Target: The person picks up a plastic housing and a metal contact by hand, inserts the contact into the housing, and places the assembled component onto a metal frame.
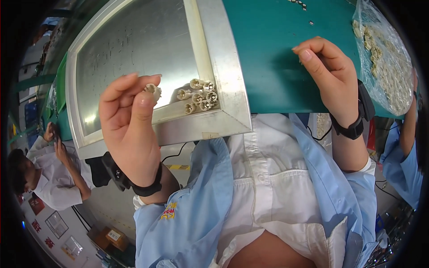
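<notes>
My left hand [129, 118] is raised over the metal-framed tray [230, 89]. Between its thumb and fingers it pinches a small beige ring-like part [153, 90] with a notched rim. A cluster of similar beige parts [199, 99], their open ends showing, stands in the tray's near right corner, right of that hand. My right hand [330, 73] hovers over the green mat [277, 85], thumb and index finger drawn together. Whatever its fingertips may hold is too small or hidden to make out.
A clear plastic bag [386, 67] full of beige parts lies on the mat at the right. Tiny dark, shiny pieces [311, 22] are scattered at the mat's far edge. One person [58, 169] sits at the left, and another person's blue sleeve [397, 156] shows at the right.
</notes>
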`<state>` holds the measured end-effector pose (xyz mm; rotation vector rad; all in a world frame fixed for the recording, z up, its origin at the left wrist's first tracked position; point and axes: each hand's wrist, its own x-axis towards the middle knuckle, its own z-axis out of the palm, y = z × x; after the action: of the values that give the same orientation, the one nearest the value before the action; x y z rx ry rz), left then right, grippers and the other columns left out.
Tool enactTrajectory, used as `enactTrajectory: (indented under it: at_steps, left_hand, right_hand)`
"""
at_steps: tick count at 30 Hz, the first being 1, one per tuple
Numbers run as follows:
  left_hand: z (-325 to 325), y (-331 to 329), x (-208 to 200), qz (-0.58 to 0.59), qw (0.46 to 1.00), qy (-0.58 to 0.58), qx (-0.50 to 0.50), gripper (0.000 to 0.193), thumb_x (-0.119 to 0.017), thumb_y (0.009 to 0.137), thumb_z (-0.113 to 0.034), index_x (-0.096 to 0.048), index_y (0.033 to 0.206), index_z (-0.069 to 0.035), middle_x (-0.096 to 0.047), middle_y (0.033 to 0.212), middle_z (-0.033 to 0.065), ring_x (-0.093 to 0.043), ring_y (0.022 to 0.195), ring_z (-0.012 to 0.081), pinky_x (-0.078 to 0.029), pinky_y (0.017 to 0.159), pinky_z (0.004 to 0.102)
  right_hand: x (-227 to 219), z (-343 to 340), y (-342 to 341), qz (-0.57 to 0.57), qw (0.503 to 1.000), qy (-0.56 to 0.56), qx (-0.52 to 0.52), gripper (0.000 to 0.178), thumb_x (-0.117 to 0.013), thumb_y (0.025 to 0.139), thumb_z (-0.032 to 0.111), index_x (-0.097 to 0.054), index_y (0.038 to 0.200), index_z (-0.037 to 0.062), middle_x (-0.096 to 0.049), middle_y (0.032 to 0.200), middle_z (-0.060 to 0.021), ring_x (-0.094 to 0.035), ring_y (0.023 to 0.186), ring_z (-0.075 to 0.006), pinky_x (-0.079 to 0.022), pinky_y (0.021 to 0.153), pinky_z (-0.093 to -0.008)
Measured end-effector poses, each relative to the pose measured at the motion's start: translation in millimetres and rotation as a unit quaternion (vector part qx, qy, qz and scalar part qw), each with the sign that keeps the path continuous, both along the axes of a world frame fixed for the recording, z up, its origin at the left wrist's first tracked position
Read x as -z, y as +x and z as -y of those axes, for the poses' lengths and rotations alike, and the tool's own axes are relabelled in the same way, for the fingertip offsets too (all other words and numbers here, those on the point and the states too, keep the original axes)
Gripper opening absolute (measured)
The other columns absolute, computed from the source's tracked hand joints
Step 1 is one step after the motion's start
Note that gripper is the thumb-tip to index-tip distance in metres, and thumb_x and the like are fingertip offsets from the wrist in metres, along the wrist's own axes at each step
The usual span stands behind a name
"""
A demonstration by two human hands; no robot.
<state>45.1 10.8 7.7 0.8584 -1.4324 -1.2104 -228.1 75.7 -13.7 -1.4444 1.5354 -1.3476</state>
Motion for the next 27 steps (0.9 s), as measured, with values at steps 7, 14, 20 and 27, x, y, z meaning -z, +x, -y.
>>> enactTrajectory:
  at_steps: [7,14,20,27]
  left_hand:
    - [5.3,5.9,-3.0,0.250,0.968,0.026,0.030,0.024,-0.055,0.082,0.003,-0.053,0.106,0.000,-0.059,0.090,0.0056,-0.055,0.082,0.0091,-0.043,0.074,0.0198]
    - [15.5,4.8,-3.6,0.255,0.964,0.051,0.054,0.024,-0.053,0.083,0.004,-0.054,0.106,-0.002,-0.058,0.088,0.0045,-0.055,0.080,0.0086,-0.043,0.072,0.0200]
    - [16.7,10.0,1.1,0.275,0.957,0.062,0.064,0.025,-0.053,0.083,0.003,-0.054,0.107,-0.003,-0.058,0.085,0.0042,-0.055,0.078,0.0087,-0.044,0.071,0.0209]
    - [18.8,9.7,-13.1,0.352,0.926,0.050,0.126,0.021,-0.056,0.079,0.003,-0.058,0.100,-0.001,-0.059,0.085,0.0060,-0.056,0.075,0.0122,-0.045,0.068,0.0224]
  right_hand:
    - [-2.0,4.9,-0.2,-0.004,1.000,0.021,-0.005,0.017,-0.055,0.088,0.017,-0.059,0.091,0.0005,-0.056,0.079,0.0021,-0.047,0.073,-0.0041,-0.038,0.066,-0.0175]
    - [-5.3,8.0,-2.2,0.005,0.999,0.045,-0.012,0.020,-0.054,0.089,0.020,-0.059,0.092,0.0010,-0.055,0.080,0.0021,-0.046,0.073,-0.0047,-0.037,0.067,-0.0178]
    - [-6.0,9.1,-1.6,0.017,0.999,0.046,-0.015,0.021,-0.053,0.089,0.021,-0.059,0.093,0.0010,-0.054,0.079,0.0021,-0.045,0.072,-0.0048,-0.036,0.067,-0.0179]
    - [-7.9,9.0,-2.9,0.028,0.999,0.041,-0.011,0.018,-0.056,0.087,0.017,-0.060,0.092,0.0001,-0.057,0.080,0.0016,-0.049,0.073,-0.0043,-0.039,0.067,-0.0174]
